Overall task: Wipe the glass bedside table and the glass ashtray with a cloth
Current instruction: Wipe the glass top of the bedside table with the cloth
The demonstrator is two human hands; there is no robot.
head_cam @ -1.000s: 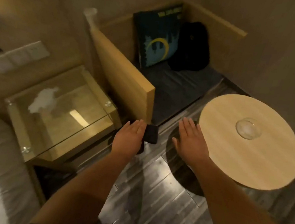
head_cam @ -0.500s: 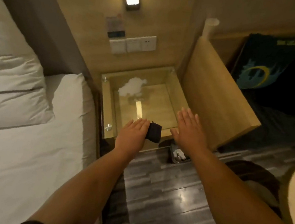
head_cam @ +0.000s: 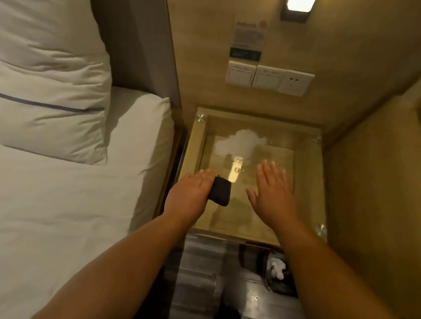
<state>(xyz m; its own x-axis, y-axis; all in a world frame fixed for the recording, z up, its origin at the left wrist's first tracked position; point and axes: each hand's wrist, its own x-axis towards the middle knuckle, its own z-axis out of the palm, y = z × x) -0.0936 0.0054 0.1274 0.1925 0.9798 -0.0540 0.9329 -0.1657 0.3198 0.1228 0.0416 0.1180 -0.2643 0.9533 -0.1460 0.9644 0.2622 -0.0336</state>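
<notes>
The glass bedside table [head_cam: 302, 196] stands against the wooden wall, its square top showing reflections and a pale whitish patch [head_cam: 242, 143] near the back. My left hand [head_cam: 190, 196] is over the table's front left part and holds a folded black cloth [head_cam: 220, 191]. To its right, my right hand [head_cam: 270, 189] hovers flat over the glass with fingers spread and nothing in it. The glass ashtray is out of view.
A bed with white sheets [head_cam: 54, 207] and pillows [head_cam: 42, 103] runs along the left. A wooden partition [head_cam: 382, 205] flanks the table on the right. Switches and a socket [head_cam: 269, 79] sit on the wall under a lamp [head_cam: 299, 1]. A bin [head_cam: 274, 269] stands on the dark floor below.
The view has swung left from the round wooden table with the ashtray to the bedside table. Both hands now reach over the glass top, the cloth still in my left hand.
</notes>
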